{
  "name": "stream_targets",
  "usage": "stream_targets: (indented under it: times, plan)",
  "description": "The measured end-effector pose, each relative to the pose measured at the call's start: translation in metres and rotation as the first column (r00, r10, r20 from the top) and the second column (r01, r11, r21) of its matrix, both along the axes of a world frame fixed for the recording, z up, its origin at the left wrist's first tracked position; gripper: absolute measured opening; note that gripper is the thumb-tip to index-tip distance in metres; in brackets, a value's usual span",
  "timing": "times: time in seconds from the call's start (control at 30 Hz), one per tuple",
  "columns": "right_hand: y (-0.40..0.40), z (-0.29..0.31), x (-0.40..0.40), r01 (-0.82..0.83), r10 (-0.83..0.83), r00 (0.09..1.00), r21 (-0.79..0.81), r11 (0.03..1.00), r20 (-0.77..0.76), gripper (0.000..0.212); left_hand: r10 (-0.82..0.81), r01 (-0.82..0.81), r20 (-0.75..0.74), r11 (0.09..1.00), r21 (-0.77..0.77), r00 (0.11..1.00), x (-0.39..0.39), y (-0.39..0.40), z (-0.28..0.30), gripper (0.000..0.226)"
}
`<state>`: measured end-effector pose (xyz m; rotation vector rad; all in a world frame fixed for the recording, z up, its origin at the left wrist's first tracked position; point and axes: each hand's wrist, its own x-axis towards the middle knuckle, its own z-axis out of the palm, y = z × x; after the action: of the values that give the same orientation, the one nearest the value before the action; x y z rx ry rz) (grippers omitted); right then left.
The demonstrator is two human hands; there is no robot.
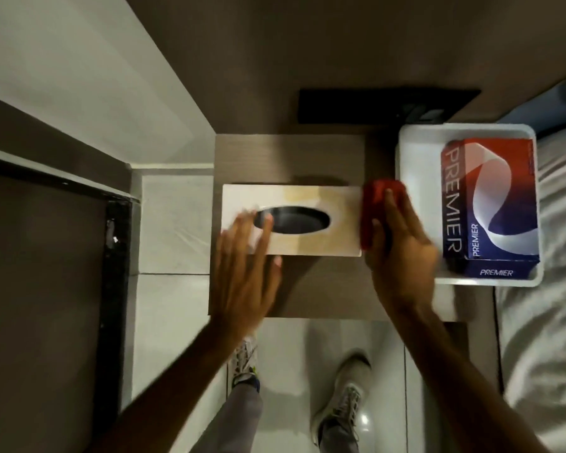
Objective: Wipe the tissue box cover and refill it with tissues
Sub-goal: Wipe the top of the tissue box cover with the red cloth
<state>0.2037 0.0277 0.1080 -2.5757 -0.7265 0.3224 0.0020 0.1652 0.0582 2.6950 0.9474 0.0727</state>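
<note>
1. Tissue box cover (307, 197) is sitting mid nightstand (307, 158); probably light, rigid, slidey.
2. Left hand (242, 266), fingers spread, is steadying its near-left corner.
3. Right hand (402, 243) is pressing a red cloth (373, 204) w/ flat, together fingers at its right end.

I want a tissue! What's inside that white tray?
A red-and-blue Premier tissue box lies in the white tray. The right hand covers the tray's near-left corner.
</note>
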Motion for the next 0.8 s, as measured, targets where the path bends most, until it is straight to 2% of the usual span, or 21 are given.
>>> stream_targets:
  times: [0.1,0.17,0.27,0.47,0.53,0.6,0.67,0.73,0.8]
  plan:
    - [0.039,-0.011,-0.015,-0.093,0.085,0.993,-0.111,0.989,-0.079,0.057,0.087,-0.091,-0.185,0.996,-0.013,0.979,0.009,0.063,-0.005,0.065]
    - [0.054,-0.023,-0.019,-0.122,0.11,0.992,-0.228,0.966,-0.066,0.062,0.069,-0.088,-0.23,0.993,-0.073,0.971,0.011,0.083,-0.017,0.066]
    - [0.063,-0.04,-0.021,-0.09,0.107,0.993,-0.267,0.96,0.053,0.064,0.059,-0.082,-0.157,0.985,-0.151,0.986,0.009,0.085,-0.031,0.064]
    - [0.11,-0.063,-0.052,0.041,-0.03,0.998,-0.192,0.981,0.059,0.066,0.065,-0.076,-0.104,0.991,-0.106,0.992,0.006,0.084,-0.045,0.065]
    - [0.134,-0.065,-0.07,-0.086,0.091,0.996,-0.182,0.98,0.02,0.067,0.062,-0.07,-0.096,0.994,-0.084,0.993,0.003,0.084,-0.048,0.064]
    - [0.14,-0.069,-0.078,-0.327,0.344,0.938,-0.211,0.921,0.047,0.071,0.045,-0.049,-0.092,0.998,-0.034,0.995,0.001,0.082,-0.048,0.062]
    - [0.128,-0.07,-0.064,-0.45,0.47,0.881,-0.22,0.866,0.047,0.077,0.047,-0.051,-0.095,0.998,-0.04,0.994,0.001,0.081,-0.047,0.062]
    - [0.106,-0.07,-0.044,-0.364,0.377,0.926,-0.219,0.905,0.019,0.076,0.068,-0.079,-0.11,0.992,-0.094,0.992,0.003,0.082,-0.046,0.064]
    - [0.097,-0.066,-0.033,-0.1,0.099,0.995,-0.199,0.975,-0.019,0.067,0.081,-0.094,-0.124,0.99,-0.104,0.989,0.004,0.082,-0.046,0.065]
